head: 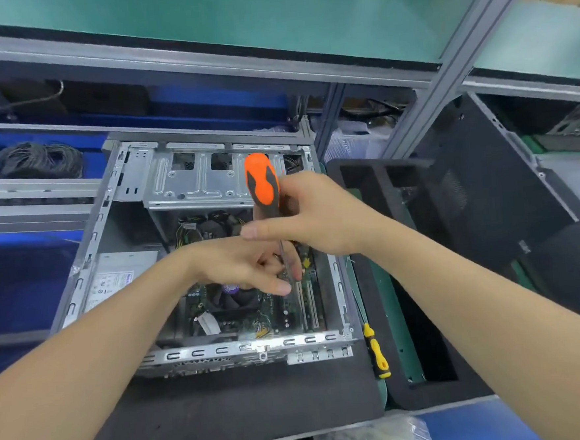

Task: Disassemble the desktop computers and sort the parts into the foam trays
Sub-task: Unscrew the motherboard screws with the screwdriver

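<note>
Gripping the orange screwdriver (pixel 262 184) upright, the right hand (pixel 319 217) lets the left hand (pixel 247 264) pinch its shaft, likely to steady the tip inside the case (pixel 88 254).

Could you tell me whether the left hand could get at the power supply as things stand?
Probably yes: the power supply lies uncovered in the case, close to the left hand, which need only let go of the shaft of the orange screwdriver.
</note>
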Demonstrator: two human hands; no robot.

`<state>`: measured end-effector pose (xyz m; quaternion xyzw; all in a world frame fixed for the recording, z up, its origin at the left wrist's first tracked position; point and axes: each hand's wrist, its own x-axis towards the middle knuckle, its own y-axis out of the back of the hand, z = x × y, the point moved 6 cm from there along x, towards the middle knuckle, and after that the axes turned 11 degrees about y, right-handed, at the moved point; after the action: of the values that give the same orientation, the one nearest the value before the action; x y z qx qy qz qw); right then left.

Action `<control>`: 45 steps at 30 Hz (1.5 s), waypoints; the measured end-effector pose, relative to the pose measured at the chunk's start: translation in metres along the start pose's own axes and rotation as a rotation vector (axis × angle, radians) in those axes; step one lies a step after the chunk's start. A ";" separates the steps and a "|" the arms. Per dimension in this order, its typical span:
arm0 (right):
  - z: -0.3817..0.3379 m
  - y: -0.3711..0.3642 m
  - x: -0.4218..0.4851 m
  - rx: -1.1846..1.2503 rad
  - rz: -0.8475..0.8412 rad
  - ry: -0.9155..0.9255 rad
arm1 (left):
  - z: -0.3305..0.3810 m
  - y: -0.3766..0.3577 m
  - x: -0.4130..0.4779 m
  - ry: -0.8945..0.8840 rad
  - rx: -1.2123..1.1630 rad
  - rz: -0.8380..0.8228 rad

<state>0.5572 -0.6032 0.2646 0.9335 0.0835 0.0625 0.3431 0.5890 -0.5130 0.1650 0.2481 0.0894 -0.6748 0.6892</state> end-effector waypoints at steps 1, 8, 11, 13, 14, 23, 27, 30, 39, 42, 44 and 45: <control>0.004 -0.002 0.005 0.082 0.024 0.019 | -0.008 0.002 0.000 0.032 -0.031 0.004; 0.035 -0.018 0.030 0.448 -0.105 0.046 | -0.042 0.012 0.014 0.210 -0.109 0.091; 0.044 -0.024 0.039 0.480 -0.128 0.066 | -0.045 0.013 0.016 0.259 0.022 0.093; 0.050 -0.027 0.043 0.484 -0.109 0.075 | -0.048 0.015 0.018 0.294 0.079 0.093; 0.053 -0.028 0.045 0.486 -0.096 0.076 | -0.049 0.016 0.019 0.305 0.111 0.084; 0.064 -0.013 0.056 0.508 -0.041 0.074 | -0.055 0.016 0.028 0.254 0.060 0.052; 0.058 0.002 0.057 0.522 0.000 0.080 | -0.052 0.015 0.028 0.231 0.064 0.040; 0.052 0.018 0.058 0.515 0.034 0.096 | -0.050 0.014 0.028 0.194 0.120 0.045; 0.015 0.083 0.059 0.449 0.207 0.175 | -0.036 0.006 0.024 0.094 0.169 0.177; 0.005 0.099 0.058 0.434 0.263 0.191 | -0.035 0.005 0.023 0.090 0.151 0.226; 0.000 0.106 0.057 0.421 0.288 0.199 | -0.035 0.005 0.024 0.085 0.115 0.259; -0.001 0.108 0.056 0.418 0.299 0.202 | -0.034 0.004 0.024 0.077 0.096 0.270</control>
<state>0.6239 -0.6725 0.3393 0.9750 -0.0106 0.1865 0.1199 0.6020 -0.5189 0.1256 0.3163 0.0494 -0.5694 0.7572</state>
